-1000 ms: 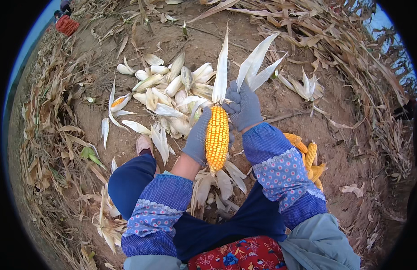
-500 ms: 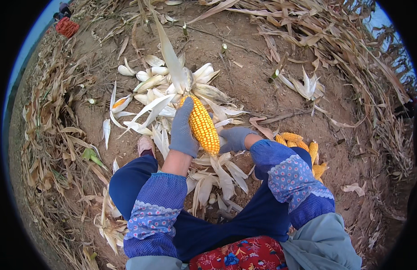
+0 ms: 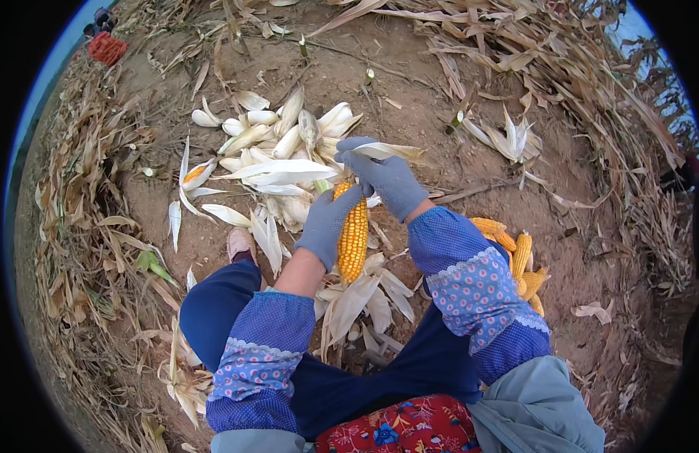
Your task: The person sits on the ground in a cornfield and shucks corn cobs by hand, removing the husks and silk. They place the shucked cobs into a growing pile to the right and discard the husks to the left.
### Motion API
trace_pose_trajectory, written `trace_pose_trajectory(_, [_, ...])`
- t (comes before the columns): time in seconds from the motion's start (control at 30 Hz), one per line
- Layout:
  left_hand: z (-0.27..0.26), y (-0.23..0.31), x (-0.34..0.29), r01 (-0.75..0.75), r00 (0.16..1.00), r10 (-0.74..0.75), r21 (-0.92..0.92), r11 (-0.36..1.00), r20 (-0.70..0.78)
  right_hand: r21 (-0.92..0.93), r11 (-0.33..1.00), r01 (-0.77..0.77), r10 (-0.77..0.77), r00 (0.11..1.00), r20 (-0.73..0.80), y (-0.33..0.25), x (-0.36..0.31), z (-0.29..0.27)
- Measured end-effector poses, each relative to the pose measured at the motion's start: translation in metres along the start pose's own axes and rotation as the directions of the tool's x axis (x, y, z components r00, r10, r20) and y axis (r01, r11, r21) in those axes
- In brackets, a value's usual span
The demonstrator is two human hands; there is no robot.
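Note:
My left hand [image 3: 324,229], in a grey glove, is closed around the upper part of a bare yellow corn cob [image 3: 354,245] that hangs tip down between my knees. At the cob's upper end, my gloved right hand [image 3: 392,185] is closed on a pale corn husk [image 3: 391,151] that sticks out to the right past the fingers. The fingers of both hands hide where husk and cob meet. Just beyond my hands lies a heap of ears in pale husks [image 3: 281,140]. Loose husks [image 3: 355,302] lie on the ground below the cob.
Several husked yellow cobs [image 3: 521,253] are piled right of my right knee. Dry stalks and leaves [image 3: 85,234] line the left side, with more stalks [image 3: 538,53] at the upper right. Short cut stubs [image 3: 457,121] stick up from the soil. Far left, a person is near a red sack [image 3: 108,48].
My right hand has moved from beside the cob's lower end up to its top and gripped husk there. The cob has turned more upright, and the long husk leaf no longer points away from me.

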State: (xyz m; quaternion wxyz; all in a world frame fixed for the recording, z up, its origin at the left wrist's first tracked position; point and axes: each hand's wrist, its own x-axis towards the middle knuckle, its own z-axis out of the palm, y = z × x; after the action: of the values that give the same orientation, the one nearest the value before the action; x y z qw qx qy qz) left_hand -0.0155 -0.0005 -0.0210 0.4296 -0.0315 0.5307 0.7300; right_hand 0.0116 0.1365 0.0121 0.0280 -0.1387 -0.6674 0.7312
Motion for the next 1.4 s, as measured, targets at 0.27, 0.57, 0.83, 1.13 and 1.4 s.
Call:
trace_pose_trajectory(0.27, [0.003,-0.008,0.001,0.05,0.996,-0.044,-0.079,0.996,0.075,0.339,0.94,-0.03,0.099,0.977,-0.19,0.011,0.007,0.005])
trace_pose_trajectory(0.57, [0.011,-0.005,-0.012,0.197,0.956,-0.091,-0.378,0.904,0.281,0.743,0.67,0.003,0.143,0.981,-0.133,-0.004,0.001,0.001])
trace_pose_trajectory(0.83, [0.013,0.009,-0.025,0.257,0.879,-0.02,-0.437,0.862,0.476,0.606,0.761,0.233,0.108,0.875,-0.473,-0.016,0.003,-0.066])
trace_pose_trajectory(1.13, [0.005,0.006,-0.01,-0.127,0.97,0.182,-0.307,0.943,0.159,-0.905,0.388,-0.175,0.475,0.88,0.033,0.026,-0.011,-0.031])
trace_pose_trajectory(1.4, [-0.001,0.007,-0.008,-0.165,0.983,0.177,0.203,0.965,-0.04,-0.758,0.646,0.091,-0.143,0.99,-0.003,0.016,-0.006,-0.03])
